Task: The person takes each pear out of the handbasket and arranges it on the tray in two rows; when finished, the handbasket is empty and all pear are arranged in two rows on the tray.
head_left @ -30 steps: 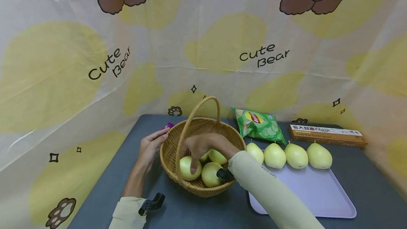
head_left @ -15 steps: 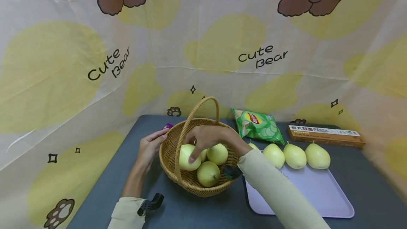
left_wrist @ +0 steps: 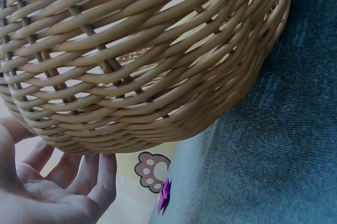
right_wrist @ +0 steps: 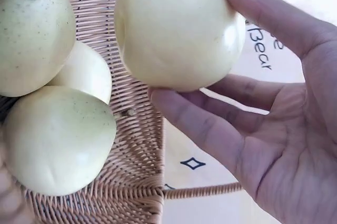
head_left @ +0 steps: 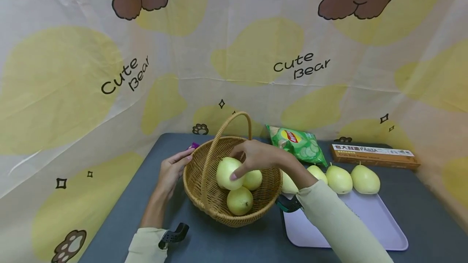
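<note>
The pear job looks about half done. The right hand (head_left: 256, 153) pinches one pear (head_left: 227, 173) between its thumb and fingertips, and the fingers are a little apart from each other. This pear seems to be up off the others, but from above it shows inside the edge of the basket (head_left: 234, 221). Three more pears (right_wrist: 60, 142) lie in the basket, close together, with no hand on them. The left hand (head_left: 172, 169) is at the basket's side; its fingers are nearly straight and a bit spread, and they touch the rim, but I can't see all the tips. On the tray (head_left: 305, 230), four pears (head_left: 340, 179) stand in a neat row along the far edge, and the arm hides part of the row. If that row is where the pears go, four are done and four are left, counting the one in the hand. The green chip bag (head_left: 297, 144) and the long box (head_left: 374, 156) sit behind the tray and seem to have no part in this.
</note>
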{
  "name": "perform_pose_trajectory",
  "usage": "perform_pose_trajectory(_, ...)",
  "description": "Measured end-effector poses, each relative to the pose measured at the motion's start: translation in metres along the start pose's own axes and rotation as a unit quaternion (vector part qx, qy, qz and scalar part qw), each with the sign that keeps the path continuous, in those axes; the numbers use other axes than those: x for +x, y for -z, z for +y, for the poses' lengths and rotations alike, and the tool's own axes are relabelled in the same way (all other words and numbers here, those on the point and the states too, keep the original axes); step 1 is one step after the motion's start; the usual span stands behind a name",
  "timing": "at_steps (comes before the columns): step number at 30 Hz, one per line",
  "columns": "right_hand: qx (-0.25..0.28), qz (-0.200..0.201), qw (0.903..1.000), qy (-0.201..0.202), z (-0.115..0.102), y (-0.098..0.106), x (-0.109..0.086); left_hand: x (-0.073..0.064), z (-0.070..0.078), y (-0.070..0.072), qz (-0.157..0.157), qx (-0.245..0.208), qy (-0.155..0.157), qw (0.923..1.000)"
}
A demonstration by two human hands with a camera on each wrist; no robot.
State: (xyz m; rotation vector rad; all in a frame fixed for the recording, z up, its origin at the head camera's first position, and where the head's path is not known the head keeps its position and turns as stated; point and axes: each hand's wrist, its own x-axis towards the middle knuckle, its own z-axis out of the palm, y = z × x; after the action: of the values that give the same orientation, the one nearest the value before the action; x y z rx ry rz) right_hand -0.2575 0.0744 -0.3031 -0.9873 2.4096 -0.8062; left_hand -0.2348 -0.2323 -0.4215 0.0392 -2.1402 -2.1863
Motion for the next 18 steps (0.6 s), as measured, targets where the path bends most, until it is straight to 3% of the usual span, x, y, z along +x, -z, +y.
perform_pose_trajectory(9, 0.043, 0.045, 0.998, -0.015, 0.018, -0.003, -0.03, 0.0, -0.002, 0.0, 0.001, 0.0, -0.001, 1.0)
perform_pose_trajectory(18, 0.075, 0.13, 0.9882, -0.027, 0.033, -0.002, -0.063, 0.0, 0.0, 0.0, 0.004, 0.004, 0.001, 1.0)
